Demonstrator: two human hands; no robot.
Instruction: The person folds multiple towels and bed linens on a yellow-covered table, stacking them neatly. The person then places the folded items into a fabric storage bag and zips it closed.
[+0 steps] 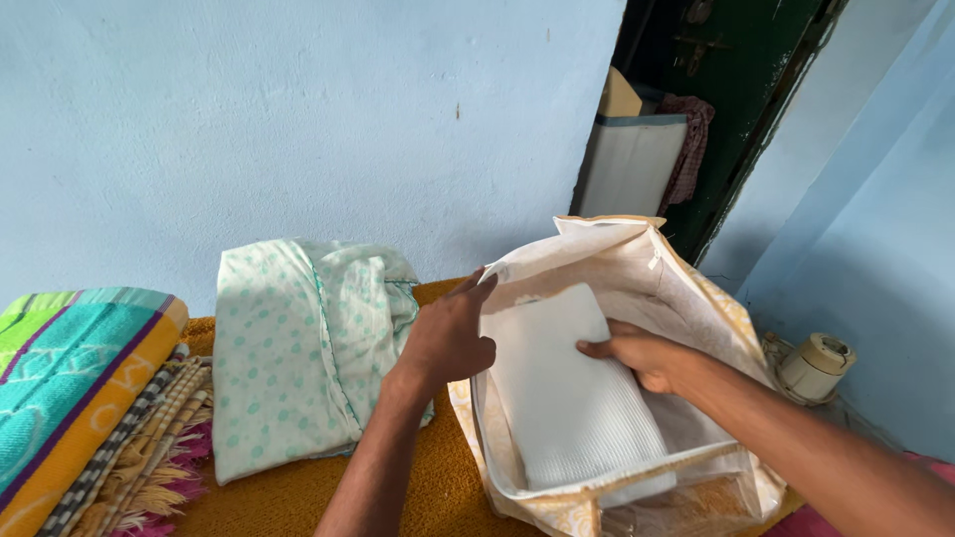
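Observation:
A cream storage bag (686, 298) with a clear front panel stands open on an orange-covered surface (438, 487). A folded white textured cloth (567, 398) lies inside it. My right hand (647, 358) reaches into the bag and rests on the cloth's right side, thumb on top. My left hand (453, 333) holds the bag's left rim, fingers pointing toward the opening. Beside my left hand lies a folded pale green dotted cloth (298, 348).
At the far left sits a stack of folded striped and fringed cloths (90, 398). A blue wall rises behind. A dark green door (756, 89) stands ajar at the back right, with cloth items in the gap. A small cream round object (816, 363) sits at the right.

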